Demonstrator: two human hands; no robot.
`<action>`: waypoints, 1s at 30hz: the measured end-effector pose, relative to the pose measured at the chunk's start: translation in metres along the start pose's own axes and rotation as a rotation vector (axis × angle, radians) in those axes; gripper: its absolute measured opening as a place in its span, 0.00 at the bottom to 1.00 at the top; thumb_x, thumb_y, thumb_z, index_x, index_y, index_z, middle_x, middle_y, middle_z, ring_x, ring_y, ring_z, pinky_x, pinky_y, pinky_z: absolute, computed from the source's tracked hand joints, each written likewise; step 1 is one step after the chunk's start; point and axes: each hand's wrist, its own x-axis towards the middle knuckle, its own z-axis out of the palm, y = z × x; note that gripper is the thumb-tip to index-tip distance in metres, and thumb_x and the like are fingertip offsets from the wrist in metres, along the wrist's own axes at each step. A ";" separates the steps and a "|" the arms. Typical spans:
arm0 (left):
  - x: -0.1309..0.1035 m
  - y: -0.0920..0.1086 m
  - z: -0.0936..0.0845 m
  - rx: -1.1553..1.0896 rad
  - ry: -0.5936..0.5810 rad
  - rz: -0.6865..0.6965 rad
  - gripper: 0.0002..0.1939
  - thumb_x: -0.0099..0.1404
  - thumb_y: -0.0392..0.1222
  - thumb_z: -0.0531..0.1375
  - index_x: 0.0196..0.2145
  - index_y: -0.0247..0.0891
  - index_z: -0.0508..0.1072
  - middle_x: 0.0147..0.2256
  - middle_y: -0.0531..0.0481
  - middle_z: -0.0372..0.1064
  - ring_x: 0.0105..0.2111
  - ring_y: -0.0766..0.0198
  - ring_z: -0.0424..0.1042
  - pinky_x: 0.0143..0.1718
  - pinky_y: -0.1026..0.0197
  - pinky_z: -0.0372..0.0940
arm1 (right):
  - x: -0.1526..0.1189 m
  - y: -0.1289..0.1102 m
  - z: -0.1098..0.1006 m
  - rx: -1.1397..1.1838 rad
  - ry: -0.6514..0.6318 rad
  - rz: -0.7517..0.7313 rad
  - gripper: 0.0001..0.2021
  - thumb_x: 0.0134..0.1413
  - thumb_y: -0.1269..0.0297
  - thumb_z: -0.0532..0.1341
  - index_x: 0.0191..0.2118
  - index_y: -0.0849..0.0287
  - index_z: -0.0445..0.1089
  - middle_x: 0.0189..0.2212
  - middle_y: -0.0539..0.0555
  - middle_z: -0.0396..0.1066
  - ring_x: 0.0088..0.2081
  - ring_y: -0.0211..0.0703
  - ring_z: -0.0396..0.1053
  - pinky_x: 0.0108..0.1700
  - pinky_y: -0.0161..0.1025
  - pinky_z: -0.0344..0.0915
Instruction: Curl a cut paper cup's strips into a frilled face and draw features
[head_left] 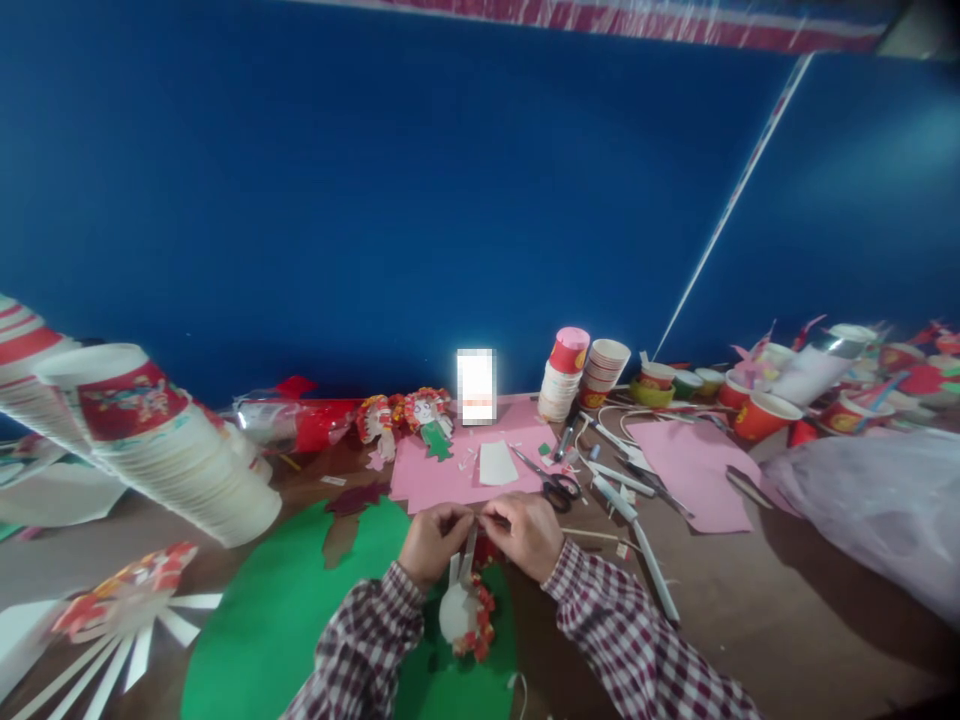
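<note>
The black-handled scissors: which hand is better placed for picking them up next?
Probably the right hand: the black-handled scissors lie just beyond it, while the left hand is farther away.

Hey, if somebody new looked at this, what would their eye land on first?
Probably the big leaning stack of paper cups at the left, against the deep blue wall filling the upper view. Next, perhaps, the bright green sheet at lower centre-left, where the left hand and right hand nearly meet, pinching the top of a white paper craft with a red-orange frill.
</note>
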 end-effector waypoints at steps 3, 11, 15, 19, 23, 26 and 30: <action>0.002 -0.005 -0.001 -0.043 -0.013 -0.004 0.14 0.52 0.44 0.58 0.30 0.29 0.72 0.22 0.48 0.70 0.21 0.68 0.64 0.23 0.67 0.58 | 0.000 -0.001 0.001 0.001 0.030 -0.009 0.04 0.50 0.67 0.57 0.27 0.57 0.66 0.23 0.49 0.69 0.28 0.36 0.64 0.32 0.31 0.53; 0.003 -0.009 -0.002 -0.024 -0.037 -0.062 0.16 0.52 0.47 0.58 0.31 0.29 0.72 0.20 0.51 0.67 0.18 0.71 0.60 0.19 0.68 0.54 | 0.001 -0.002 0.001 -0.014 0.046 -0.070 0.05 0.51 0.69 0.56 0.27 0.57 0.66 0.24 0.49 0.68 0.29 0.36 0.63 0.32 0.32 0.54; 0.001 -0.004 -0.005 -0.043 -0.102 -0.102 0.16 0.52 0.49 0.57 0.25 0.29 0.71 0.15 0.55 0.61 0.14 0.73 0.55 0.16 0.69 0.50 | 0.000 -0.003 0.002 -0.002 0.054 -0.074 0.05 0.51 0.68 0.55 0.28 0.58 0.66 0.24 0.50 0.68 0.29 0.37 0.63 0.33 0.33 0.54; 0.002 -0.005 -0.005 -0.106 -0.089 -0.088 0.14 0.50 0.47 0.59 0.24 0.30 0.71 0.16 0.54 0.63 0.16 0.72 0.57 0.19 0.68 0.53 | 0.000 -0.003 0.003 0.015 0.055 -0.061 0.05 0.52 0.67 0.55 0.28 0.57 0.66 0.25 0.50 0.68 0.30 0.37 0.63 0.34 0.33 0.55; 0.003 -0.008 -0.001 -0.133 -0.047 -0.120 0.13 0.49 0.45 0.59 0.23 0.30 0.69 0.16 0.55 0.63 0.16 0.73 0.57 0.19 0.69 0.52 | 0.000 -0.003 0.004 0.018 0.076 -0.059 0.05 0.52 0.67 0.55 0.28 0.57 0.66 0.25 0.50 0.68 0.31 0.38 0.63 0.34 0.33 0.55; 0.002 -0.005 -0.001 -0.137 -0.042 -0.134 0.12 0.49 0.45 0.59 0.21 0.31 0.67 0.15 0.56 0.61 0.15 0.74 0.55 0.17 0.69 0.50 | 0.000 -0.005 0.003 0.014 0.083 -0.083 0.06 0.53 0.68 0.55 0.28 0.58 0.66 0.25 0.51 0.67 0.31 0.38 0.63 0.34 0.33 0.56; 0.000 -0.001 -0.003 -0.156 -0.089 -0.141 0.12 0.49 0.46 0.58 0.21 0.32 0.64 0.14 0.58 0.58 0.14 0.74 0.54 0.16 0.70 0.49 | 0.000 -0.008 0.002 0.004 0.073 -0.108 0.06 0.53 0.68 0.54 0.28 0.58 0.66 0.24 0.51 0.67 0.30 0.37 0.63 0.34 0.33 0.55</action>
